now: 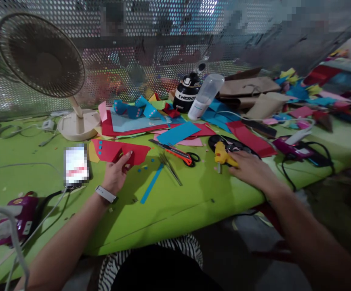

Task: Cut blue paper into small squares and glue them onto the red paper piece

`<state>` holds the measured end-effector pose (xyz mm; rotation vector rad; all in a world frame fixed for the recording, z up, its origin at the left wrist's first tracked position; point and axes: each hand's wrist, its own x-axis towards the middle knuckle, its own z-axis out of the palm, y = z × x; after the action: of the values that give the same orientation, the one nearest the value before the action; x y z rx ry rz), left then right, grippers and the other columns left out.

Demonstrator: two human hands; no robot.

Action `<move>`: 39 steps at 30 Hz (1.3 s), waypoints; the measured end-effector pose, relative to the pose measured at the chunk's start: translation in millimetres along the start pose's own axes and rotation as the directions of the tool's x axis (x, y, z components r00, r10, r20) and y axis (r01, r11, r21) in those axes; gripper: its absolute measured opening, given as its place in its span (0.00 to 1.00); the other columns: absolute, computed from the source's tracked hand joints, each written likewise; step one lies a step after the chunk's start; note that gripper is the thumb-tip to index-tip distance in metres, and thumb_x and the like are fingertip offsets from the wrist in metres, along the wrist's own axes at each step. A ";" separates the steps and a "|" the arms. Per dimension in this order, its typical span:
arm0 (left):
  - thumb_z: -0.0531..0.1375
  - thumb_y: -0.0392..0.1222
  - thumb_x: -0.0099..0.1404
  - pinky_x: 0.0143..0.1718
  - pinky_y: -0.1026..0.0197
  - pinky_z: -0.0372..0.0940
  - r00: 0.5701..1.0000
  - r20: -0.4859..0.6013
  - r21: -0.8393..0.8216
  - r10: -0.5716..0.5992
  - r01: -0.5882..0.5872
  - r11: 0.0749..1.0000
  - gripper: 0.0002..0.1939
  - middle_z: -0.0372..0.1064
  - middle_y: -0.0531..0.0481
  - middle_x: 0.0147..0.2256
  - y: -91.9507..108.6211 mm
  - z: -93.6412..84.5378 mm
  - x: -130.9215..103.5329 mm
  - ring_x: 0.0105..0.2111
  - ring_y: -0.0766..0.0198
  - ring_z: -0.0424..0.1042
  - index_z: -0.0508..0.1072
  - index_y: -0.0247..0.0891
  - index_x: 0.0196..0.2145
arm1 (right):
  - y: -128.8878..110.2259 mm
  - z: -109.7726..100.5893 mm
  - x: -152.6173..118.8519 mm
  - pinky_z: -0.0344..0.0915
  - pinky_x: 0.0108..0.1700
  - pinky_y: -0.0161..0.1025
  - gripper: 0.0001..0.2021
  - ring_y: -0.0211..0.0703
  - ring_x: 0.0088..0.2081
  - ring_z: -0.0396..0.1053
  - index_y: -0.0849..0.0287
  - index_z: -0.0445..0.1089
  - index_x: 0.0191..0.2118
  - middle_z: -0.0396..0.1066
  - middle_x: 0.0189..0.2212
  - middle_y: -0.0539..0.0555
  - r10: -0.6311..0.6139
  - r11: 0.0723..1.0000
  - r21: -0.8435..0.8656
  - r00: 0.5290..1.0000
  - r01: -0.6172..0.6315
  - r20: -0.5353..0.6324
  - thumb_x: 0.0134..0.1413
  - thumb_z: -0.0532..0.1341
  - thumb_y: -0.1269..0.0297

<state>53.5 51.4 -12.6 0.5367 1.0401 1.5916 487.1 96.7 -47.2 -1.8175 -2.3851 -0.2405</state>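
My left hand (116, 173) grips a folded red paper piece (108, 150) with small blue squares at its left end; thumb on top, fingers partly hidden under it. A yellow glue gun (223, 155) lies at a black oval tray (213, 141) on the right, and my right hand (248, 167) is closed around its rear part. Between my hands are orange-handled scissors (186, 158), metal tweezers (171, 169) and a narrow blue paper strip (152, 183), all on the green table (169, 210).
A fan (78, 123) and a phone (76, 165) stand or lie at left. Behind are blue paper (178, 133), a black bottle (185, 97) and a clear bottle (205, 97). Cables and purple devices (19, 216) flank both sides. Another person's arm shows at far right.
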 end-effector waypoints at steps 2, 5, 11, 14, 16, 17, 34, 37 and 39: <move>0.75 0.36 0.40 0.31 0.67 0.70 1.000 0.005 -0.015 -0.002 0.003 1.000 0.22 0.78 0.51 0.33 0.7 1.2 -0.6 0.36 0.62 0.79 0.73 0.37 0.33 | 0.6 1.2 3.0 0.67 0.47 0.52 0.18 0.62 0.46 0.72 0.62 0.74 0.45 0.73 0.45 0.66 0.033 0.999 -0.005 0.996 -0.032 0.083 0.47 0.59 0.64; 0.75 0.34 0.39 0.31 0.68 0.70 1.000 0.006 -0.053 0.012 -0.011 0.999 0.20 0.77 0.54 0.30 2.1 2.6 -0.7 0.35 0.63 0.78 0.70 0.38 0.29 | -4.6 -4.5 11.4 0.65 0.50 0.49 0.19 0.60 0.48 0.70 0.65 0.73 0.45 0.72 0.44 0.65 0.058 0.998 0.011 0.990 -0.060 0.131 0.46 0.60 0.62; 0.73 0.31 0.41 0.27 0.71 0.66 0.998 -0.022 -0.145 -0.054 0.050 0.988 0.17 0.78 0.55 0.30 5.9 3.1 2.5 0.30 0.68 0.77 0.73 0.37 0.29 | -11.5 -16.6 23.1 0.63 0.49 0.52 0.20 0.63 0.47 0.69 0.64 0.71 0.42 0.71 0.43 0.68 0.170 0.985 0.007 0.977 -0.173 0.132 0.44 0.63 0.57; 0.71 0.31 0.44 0.30 0.70 0.68 0.994 -0.028 -0.198 -0.104 0.097 0.975 0.13 0.79 0.53 0.31 7.6 1.3 3.6 0.32 0.67 0.78 0.74 0.36 0.29 | -17.1 -18.9 20.1 0.62 0.50 0.55 0.19 0.64 0.49 0.67 0.61 0.69 0.41 0.70 0.45 0.68 0.216 0.974 0.063 0.976 -0.217 0.024 0.42 0.64 0.56; 0.71 0.32 0.47 0.32 0.68 0.70 0.992 -0.035 -0.221 -0.122 0.111 0.969 0.12 0.79 0.52 0.32 7.8 -0.3 3.9 0.33 0.66 0.78 0.75 0.37 0.31 | -23.7 -20.8 17.4 0.63 0.48 0.53 0.19 0.61 0.47 0.68 0.59 0.67 0.41 0.70 0.45 0.67 0.287 0.942 0.197 0.956 -0.270 -0.059 0.41 0.64 0.57; 0.71 0.33 0.49 0.32 0.68 0.70 0.991 -0.036 -0.223 -0.125 0.114 0.968 0.12 0.79 0.52 0.32 7.6 -1.0 3.8 0.33 0.65 0.78 0.75 0.37 0.32 | -28.5 -22.1 16.8 0.64 0.46 0.52 0.19 0.60 0.45 0.69 0.58 0.66 0.41 0.71 0.44 0.66 0.329 0.915 0.278 0.939 -0.292 -0.097 0.41 0.64 0.57; 0.67 0.46 0.60 0.46 0.59 0.71 0.997 0.078 -0.145 -0.004 0.016 0.989 0.27 0.77 0.42 0.45 1.2 -3.2 5.4 0.47 0.58 0.76 0.70 0.38 0.56 | -230.1 -57.0 58.9 0.70 0.36 0.41 0.08 0.41 0.30 0.71 0.56 0.71 0.33 0.73 0.29 0.51 -0.143 -0.179 0.979 0.987 -0.097 0.072 0.49 0.61 0.59; 0.63 0.51 0.64 0.39 0.62 0.74 1.000 0.028 -0.071 -0.009 0.011 0.997 0.30 0.76 0.46 0.45 2.2 -2.6 1.5 0.40 0.61 0.77 0.65 0.45 0.61 | -239.0 -47.5 57.0 0.70 0.36 0.41 0.09 0.42 0.31 0.72 0.57 0.71 0.36 0.73 0.31 0.51 -0.211 -0.234 0.967 0.976 -0.102 0.052 0.51 0.59 0.59; 0.63 0.52 0.63 0.33 0.63 0.74 0.999 0.034 -0.007 -0.009 0.009 1.000 0.32 0.74 0.49 0.47 3.1 -2.5 -2.2 0.37 0.63 0.77 0.62 0.51 0.63 | -238.9 -39.7 53.9 0.70 0.36 0.42 0.09 0.43 0.31 0.72 0.57 0.71 0.36 0.73 0.31 0.52 -0.241 -0.220 0.969 0.969 -0.109 0.054 0.52 0.59 0.59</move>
<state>50.6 48.4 -10.9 0.5519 1.0095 1.5727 242.9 77.1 -8.5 -0.7141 -1.4757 1.5850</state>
